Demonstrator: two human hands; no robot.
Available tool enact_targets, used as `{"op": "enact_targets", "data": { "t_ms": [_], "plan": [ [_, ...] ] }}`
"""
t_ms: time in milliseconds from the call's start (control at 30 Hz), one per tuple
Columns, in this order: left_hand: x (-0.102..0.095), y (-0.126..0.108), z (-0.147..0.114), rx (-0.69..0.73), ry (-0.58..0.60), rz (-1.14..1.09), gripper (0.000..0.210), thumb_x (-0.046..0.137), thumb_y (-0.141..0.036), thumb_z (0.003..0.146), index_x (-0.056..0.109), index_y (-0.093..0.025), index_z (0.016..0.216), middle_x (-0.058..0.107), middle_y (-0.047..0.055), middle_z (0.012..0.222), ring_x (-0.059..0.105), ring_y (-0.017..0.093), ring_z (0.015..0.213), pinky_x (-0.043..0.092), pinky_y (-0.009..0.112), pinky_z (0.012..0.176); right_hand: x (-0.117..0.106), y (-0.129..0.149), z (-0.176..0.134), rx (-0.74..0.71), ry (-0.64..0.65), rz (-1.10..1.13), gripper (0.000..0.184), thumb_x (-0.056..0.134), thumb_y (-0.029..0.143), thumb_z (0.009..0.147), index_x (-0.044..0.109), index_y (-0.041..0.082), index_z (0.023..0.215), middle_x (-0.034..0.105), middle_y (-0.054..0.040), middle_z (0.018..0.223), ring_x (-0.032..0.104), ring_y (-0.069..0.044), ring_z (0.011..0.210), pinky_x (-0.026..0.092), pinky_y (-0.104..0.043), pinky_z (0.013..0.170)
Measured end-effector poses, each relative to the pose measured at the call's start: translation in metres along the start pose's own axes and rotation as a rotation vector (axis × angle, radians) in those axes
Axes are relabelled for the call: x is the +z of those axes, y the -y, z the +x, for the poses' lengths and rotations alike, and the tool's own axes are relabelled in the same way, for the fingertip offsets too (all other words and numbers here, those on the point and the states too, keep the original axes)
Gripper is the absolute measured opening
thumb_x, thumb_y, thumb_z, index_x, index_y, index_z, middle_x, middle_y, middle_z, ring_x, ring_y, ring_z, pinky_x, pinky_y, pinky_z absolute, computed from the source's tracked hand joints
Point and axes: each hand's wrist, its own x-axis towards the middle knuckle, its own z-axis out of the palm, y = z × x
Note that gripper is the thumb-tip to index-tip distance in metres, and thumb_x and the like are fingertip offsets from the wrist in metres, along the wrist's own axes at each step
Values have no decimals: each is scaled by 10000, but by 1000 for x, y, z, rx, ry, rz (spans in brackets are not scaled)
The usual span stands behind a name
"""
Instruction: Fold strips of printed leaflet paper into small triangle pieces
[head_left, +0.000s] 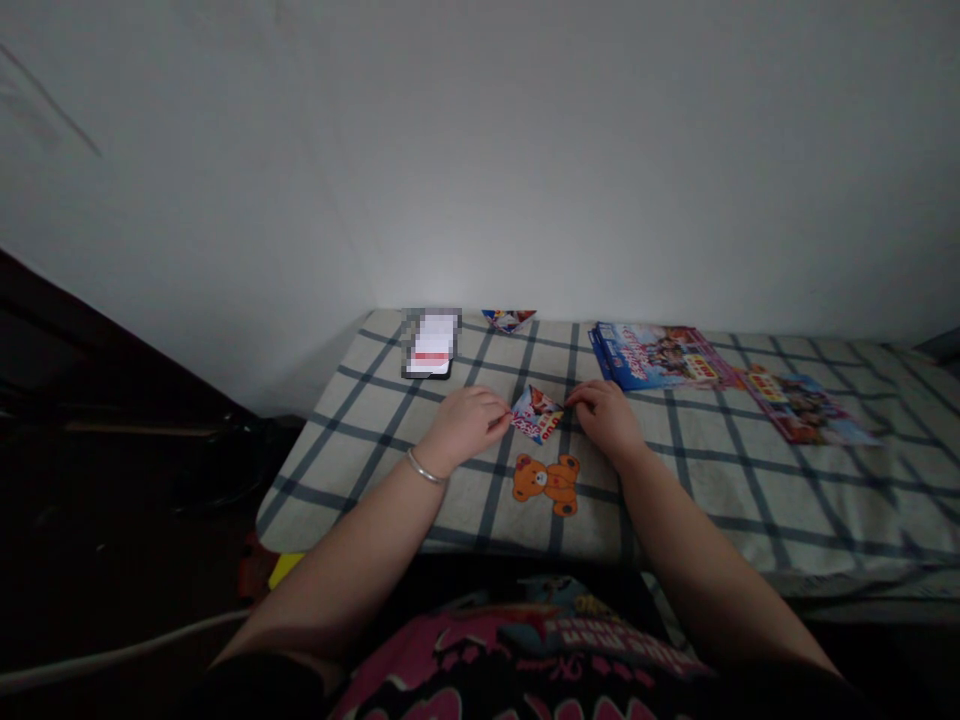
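A small folded piece of colourful printed paper (537, 415) lies on the checked cloth (480, 510), turned like a diamond. My left hand (474, 422) pinches its left corner between thumb and fingers. At the opposite corner, the fingertips of my right hand (602, 413) are closed on the paper's right tip. Just below the paper, an orange teddy bear picture (547, 482) shows on the cloth. Beyond my hands, another folded paper piece (509, 320) with a similar print stands against the wall.
A phone with a lit screen (431, 343) lies at the back left. To the right are a stack of printed leaflets (656, 357) and a loose leaflet (810, 405). A white wall (525, 150) borders the back of the table, and a black bag (225, 460) is left of it.
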Motion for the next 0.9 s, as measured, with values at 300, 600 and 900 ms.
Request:
{"op": "enact_targets", "data": {
  "t_ms": [300, 600, 900],
  "plan": [
    [-4, -10, 3, -96, 26, 55, 149, 551, -213, 882, 634, -178, 1001, 669, 55, 1015, 593, 206, 963, 483, 368, 869, 5, 14, 0, -58, -9, -92, 191, 593, 361, 874, 735, 242, 919, 678, -65, 971, 570, -230, 964, 444, -382, 896],
    [6, -11, 1, -98, 34, 14, 495, 552, -230, 891, 438, -184, 1371, 596, 78, 1255, 530, 219, 1144, 416, 400, 1011, 10, 24, 0, -142, 8, -93, 163, 586, 310, 897, 704, 204, 935, 682, -64, 983, 567, -225, 969, 441, -377, 906],
    [15, -11, -1, -55, 65, 74, 416, 511, -222, 912, 521, -233, 1328, 516, 48, 1399, 444, 251, 1250, 361, 454, 1061, 15, 24, 1, -168, -17, -100, 126, 597, 293, 886, 676, 197, 876, 690, -80, 969, 575, -254, 954, 437, -424, 893]
  ]
}}
